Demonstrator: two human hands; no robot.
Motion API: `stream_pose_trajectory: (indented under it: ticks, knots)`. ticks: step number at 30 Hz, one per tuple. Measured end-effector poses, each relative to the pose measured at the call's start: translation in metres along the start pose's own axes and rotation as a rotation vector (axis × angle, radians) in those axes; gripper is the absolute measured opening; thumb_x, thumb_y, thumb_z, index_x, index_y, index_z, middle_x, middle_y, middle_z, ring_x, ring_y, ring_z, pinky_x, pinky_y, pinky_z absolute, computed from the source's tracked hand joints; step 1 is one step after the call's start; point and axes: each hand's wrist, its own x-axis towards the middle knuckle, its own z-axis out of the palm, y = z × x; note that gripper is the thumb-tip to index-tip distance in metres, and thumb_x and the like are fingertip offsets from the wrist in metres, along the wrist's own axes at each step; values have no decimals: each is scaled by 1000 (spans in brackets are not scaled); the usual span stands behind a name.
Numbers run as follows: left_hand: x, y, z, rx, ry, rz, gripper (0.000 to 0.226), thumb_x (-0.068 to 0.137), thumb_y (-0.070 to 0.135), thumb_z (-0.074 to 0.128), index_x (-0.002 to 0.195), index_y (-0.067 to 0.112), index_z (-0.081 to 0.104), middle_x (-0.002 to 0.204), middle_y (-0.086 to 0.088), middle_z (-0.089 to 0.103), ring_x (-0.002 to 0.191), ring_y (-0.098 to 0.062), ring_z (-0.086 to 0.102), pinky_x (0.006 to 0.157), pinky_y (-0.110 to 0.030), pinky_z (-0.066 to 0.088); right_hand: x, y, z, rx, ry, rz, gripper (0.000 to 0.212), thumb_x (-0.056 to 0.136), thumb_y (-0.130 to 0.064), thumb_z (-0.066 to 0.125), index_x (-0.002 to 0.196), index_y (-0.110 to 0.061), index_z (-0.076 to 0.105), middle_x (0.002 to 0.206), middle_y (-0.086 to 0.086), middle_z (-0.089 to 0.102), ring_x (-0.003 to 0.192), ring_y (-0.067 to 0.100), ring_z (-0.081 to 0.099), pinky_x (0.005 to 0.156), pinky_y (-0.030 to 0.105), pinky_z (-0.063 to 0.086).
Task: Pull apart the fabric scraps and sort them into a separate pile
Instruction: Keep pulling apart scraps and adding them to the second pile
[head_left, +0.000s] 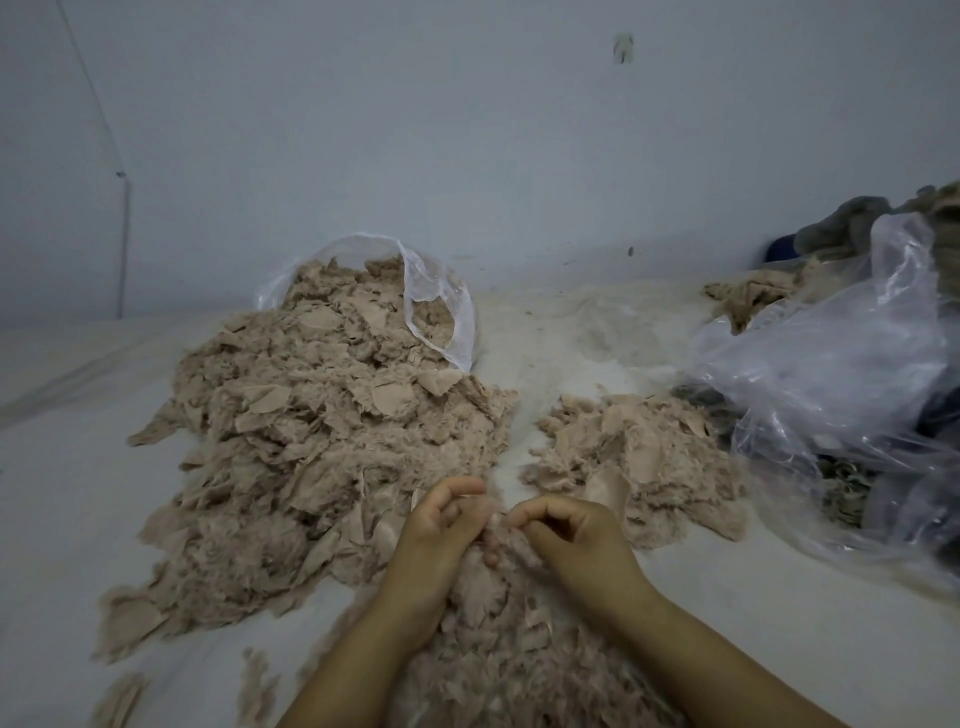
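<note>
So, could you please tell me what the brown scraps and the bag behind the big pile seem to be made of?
The scraps look like a fuzzy pile fabric, perhaps faux fur: matt tan-pink, with fluffy frayed edges on one face and a smooth, flat backing on the other. The bag looks like thin clear plastic film: see-through, crinkled, glossy where light catches it. The exact fibre cannot be told.

Two hands' curled fingers (470, 499) pinching one furry scrap (496, 525) between big heap (311, 441) and smaller pile (634, 462).
</note>
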Motion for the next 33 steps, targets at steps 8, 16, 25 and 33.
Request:
stream_pose_trajectory:
  ticks: [8, 16, 25, 33]
  knots:
    - [-2, -4, 2, 387, 13, 20, 20, 85, -3, 58, 77, 14, 64, 64, 3, 59, 53, -2, 54, 53, -16, 44, -2, -5, 1, -85, -16, -138, 34, 86, 2, 65, 85, -31, 74, 89, -11, 70, 83, -2, 64, 74, 11, 47]
    - [-1, -1, -1, 145, -2, -29, 16, 83, -7, 59, 86, 8, 63, 67, -4, 62, 53, -16, 54, 52, -25, 47, -3, -3, 1, -87, 2, -156, 37, 84, 0, 67, 78, -36, 72, 86, -17, 68, 85, 4, 64, 78, 15, 48]
    - [-4, -1, 2, 214, -41, 13, 20, 83, -7, 59, 83, 11, 66, 74, -4, 66, 61, -16, 59, 61, -26, 51, -5, -6, 3, -114, 19, -160, 38, 82, 2, 67, 73, -34, 70, 82, -7, 66, 78, 3, 61, 72, 16, 47]
    - [-1, -5, 1, 307, 73, 65, 30, 79, -9, 60, 72, 18, 70, 70, -2, 68, 64, -12, 61, 60, -25, 51, -4, -5, 3, -93, 58, -187, 46, 83, 8, 61, 73, -35, 72, 82, -10, 67, 81, 2, 61, 73, 12, 46]
